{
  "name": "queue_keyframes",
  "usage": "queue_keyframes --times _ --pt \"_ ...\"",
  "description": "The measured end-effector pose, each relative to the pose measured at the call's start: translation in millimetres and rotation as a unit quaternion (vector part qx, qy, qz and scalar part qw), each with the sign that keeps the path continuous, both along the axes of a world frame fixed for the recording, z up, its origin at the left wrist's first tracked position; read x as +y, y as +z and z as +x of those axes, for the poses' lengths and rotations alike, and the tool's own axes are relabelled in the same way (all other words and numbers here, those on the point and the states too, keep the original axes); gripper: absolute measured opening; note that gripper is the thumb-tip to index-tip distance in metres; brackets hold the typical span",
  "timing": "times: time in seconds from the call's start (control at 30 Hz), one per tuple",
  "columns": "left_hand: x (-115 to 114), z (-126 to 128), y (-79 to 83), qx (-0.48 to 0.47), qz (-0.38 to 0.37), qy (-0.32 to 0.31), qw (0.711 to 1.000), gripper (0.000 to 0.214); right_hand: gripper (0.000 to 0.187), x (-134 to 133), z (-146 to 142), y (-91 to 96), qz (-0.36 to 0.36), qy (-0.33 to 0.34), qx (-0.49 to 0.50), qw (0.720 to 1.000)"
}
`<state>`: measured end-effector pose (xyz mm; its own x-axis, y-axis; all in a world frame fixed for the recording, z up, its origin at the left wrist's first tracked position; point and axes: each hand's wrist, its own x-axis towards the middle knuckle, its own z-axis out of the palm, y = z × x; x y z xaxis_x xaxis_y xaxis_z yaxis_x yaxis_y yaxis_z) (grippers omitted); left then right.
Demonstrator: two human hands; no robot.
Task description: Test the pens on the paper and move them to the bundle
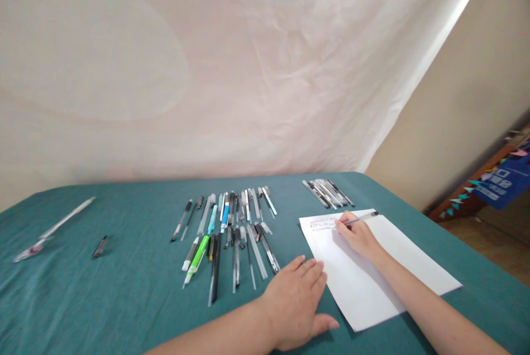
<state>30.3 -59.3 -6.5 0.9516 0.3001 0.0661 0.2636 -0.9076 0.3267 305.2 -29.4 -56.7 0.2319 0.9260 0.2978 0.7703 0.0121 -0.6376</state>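
While the right hand (359, 236) pinches a pen (361, 219) between thumb and fingers, the pen's tip rests on the upper left part of a white sheet (397, 266), just by a few lines of small writing near the sheet's top edge. The pen's barrel slants up and to the right past the fingertips, its dark end sticking out over the paper. The hand's heel lies on the sheet.

The left hand (296, 302) lies flat and open on the teal cloth (124, 289), palm down, fingers spread a little, holding nothing. Its fingertips point toward the sheet's left edge, and its thumb comes close to the sheet's near corner without clearly touching it.

Left of the sheet, a spread of pens (229, 233) lies in two loose rows, among them a green one and a blue one. A smaller bundle (328, 193) of pens sits just beyond the sheet's top edge. Far left lie a long white pen (62, 222) and a short dark piece (100, 246), well apart from the rest.
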Motion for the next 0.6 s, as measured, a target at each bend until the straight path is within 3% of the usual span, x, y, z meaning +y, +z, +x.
queue_keyframes --times 0.6 --pt "0.5 0.0 1.7 -0.003 0.004 0.002 1.0 0.073 0.02 -0.4 -0.9 1.4 0.004 -0.007 -0.017 1.0"
